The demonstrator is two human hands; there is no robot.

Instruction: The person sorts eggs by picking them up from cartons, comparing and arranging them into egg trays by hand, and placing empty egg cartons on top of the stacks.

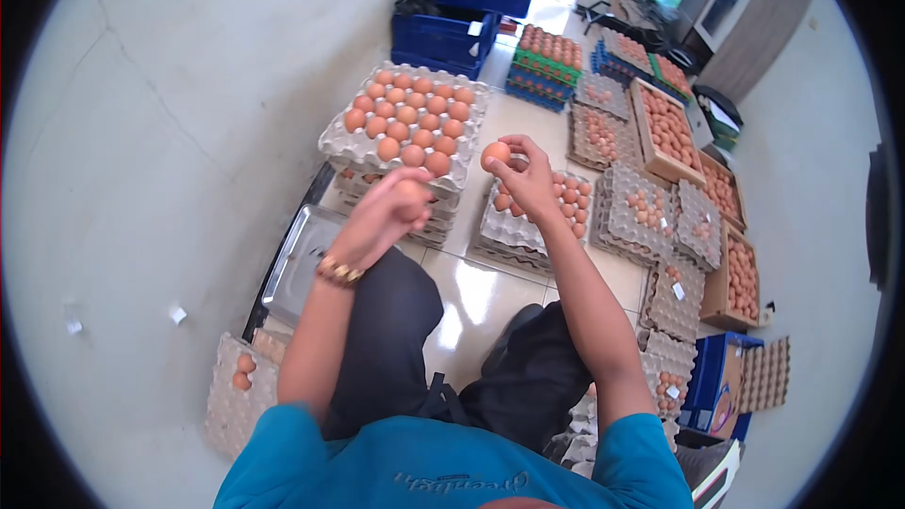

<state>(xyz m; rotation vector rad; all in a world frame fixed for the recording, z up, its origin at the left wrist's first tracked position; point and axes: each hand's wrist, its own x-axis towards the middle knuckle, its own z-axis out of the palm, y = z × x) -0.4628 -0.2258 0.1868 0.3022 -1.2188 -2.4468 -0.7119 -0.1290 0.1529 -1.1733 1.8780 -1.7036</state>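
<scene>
Brown eggs fill most of the top grey pulp tray [335, 139] of a tall stack in front of me on the left. My left hand [386, 212], slightly blurred, is at the near edge of that stack, its fingers curled round an egg [412, 190]. To the right, my right hand [524, 172] pinches another brown egg [496, 155] between thumb and fingers. This egg is held above a lower stack of trays [514, 238], whose top tray carries several eggs and is partly hidden by my right hand and forearm.
More egg trays [622, 236] and wooden crates of eggs [671, 132] line the right side. Blue bins [443, 38] stand at the back left. A metal pan [304, 259] lies beside my left forearm, and a tray with two eggs [226, 401] is at the lower left.
</scene>
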